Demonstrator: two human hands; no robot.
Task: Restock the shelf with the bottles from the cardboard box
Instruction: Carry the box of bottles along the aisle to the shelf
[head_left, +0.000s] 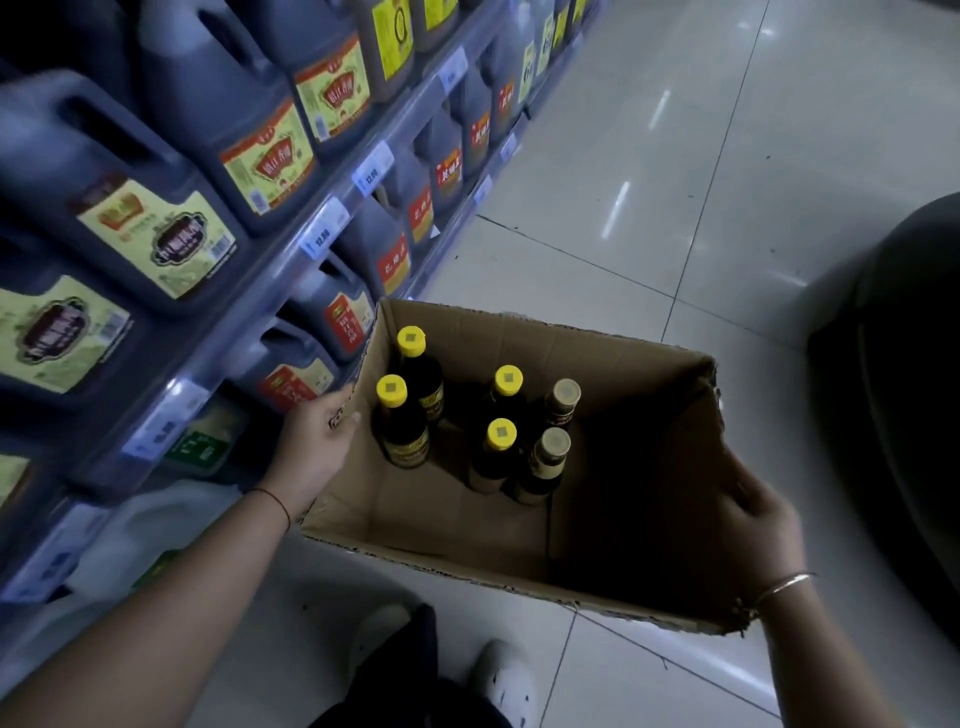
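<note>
Both hands hold the cardboard box (519, 467) by its opposite short walls: the left hand (317, 441) lies flat against the outside of the wall nearest the shelf, fingers (340, 405) curled over the rim, and the right hand (753, 514) clasps the far wall from outside, its grip closed on the cardboard edge, though shadow hides just how the fingers sit. Neither hand holds a bottle. Six bottles stand upright inside the box, four with yellow caps (410, 341) and two with dull gold caps (565, 392), bunched toward the shelf-side half; the other half of the box floor is bare. That bare half suggests part of the load may be gone already, but the pictures cannot confirm it, and all six still need placing. The shelf (332, 223) on the left is packed with large dark jugs (244, 130) behind price tags, and no gap sized for the small bottles shows. The box's corner almost touches the lowest shelf tier. Tiled floor (701, 182) lies open ahead; a dark rounded shape (909, 389) crowds the right side, so room to swing is mainly forward.
</note>
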